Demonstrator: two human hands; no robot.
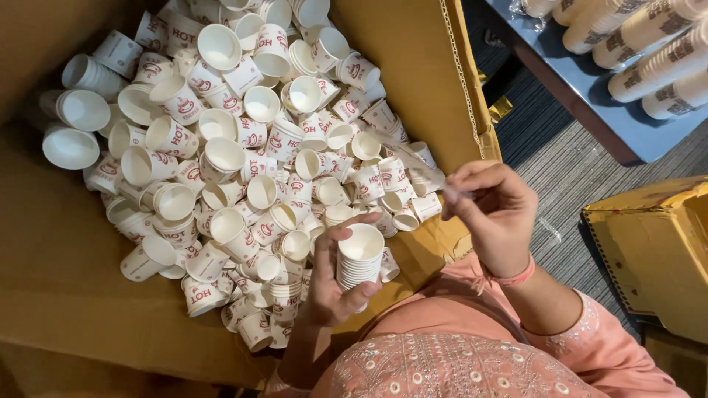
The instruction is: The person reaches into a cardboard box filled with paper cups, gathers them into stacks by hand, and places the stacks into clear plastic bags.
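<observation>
Left hand [332, 284] grasps a stack of paper cups [360, 258]; right hand [493, 215] — fingers pinched, contents unclear — near the box [413, 66] of loose cups [243, 147].

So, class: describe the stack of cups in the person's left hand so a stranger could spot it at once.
Find the big cardboard box filled with loose paper cups. At its near edge, the left hand grips a nested stack of cups, unlike the scattered single cups around it.

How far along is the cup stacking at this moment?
Done so far: a short nested stack of white paper cups sits in the left hand, and long finished stacks lie on the blue-grey table. In hand: the right hand is raised beside the stack, its grip closed on something unclear. Left: a large loose pile of cups fills the brown cardboard box.
</observation>
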